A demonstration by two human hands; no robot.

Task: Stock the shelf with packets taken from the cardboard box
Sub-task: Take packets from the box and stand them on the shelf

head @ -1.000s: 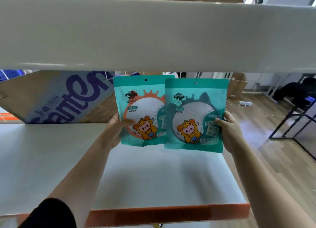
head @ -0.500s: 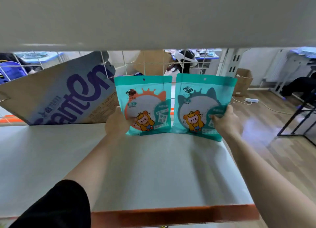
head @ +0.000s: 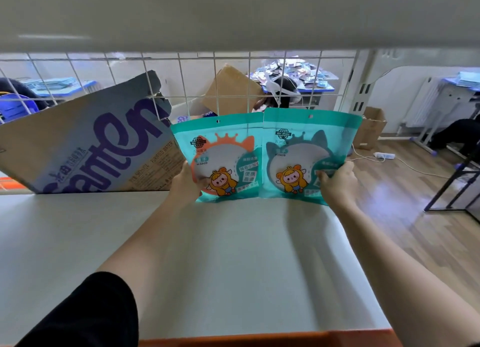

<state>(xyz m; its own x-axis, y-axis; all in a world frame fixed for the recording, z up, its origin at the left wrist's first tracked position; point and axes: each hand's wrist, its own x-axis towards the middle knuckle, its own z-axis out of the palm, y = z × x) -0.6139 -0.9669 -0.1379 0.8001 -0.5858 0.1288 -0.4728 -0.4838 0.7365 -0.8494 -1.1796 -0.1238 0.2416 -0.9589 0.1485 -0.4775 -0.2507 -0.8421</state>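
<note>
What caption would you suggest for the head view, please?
Left hand holds the orange-ringed packet, right hand the cat-eared packet, upright deep in the shelf, beside the cardboard box.

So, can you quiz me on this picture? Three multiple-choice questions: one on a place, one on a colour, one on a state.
1. Where is the purple-lettered cardboard box relative to the packets?
A. left of them
B. right of them
C. in front of them

2. What colour is the crowned ring on the left packet?
A. orange
B. purple
C. black

3. How are the packets placed?
A. lying flat
B. held upright, one per hand
C. stacked together

Answers:
1 A: the box fills the view left of the left hand.
2 A: its ring is orange, while the right packet has a teal one.
3 B: the left hand grips one and the right hand the other, both upright with lower edges at the shelf.
</note>
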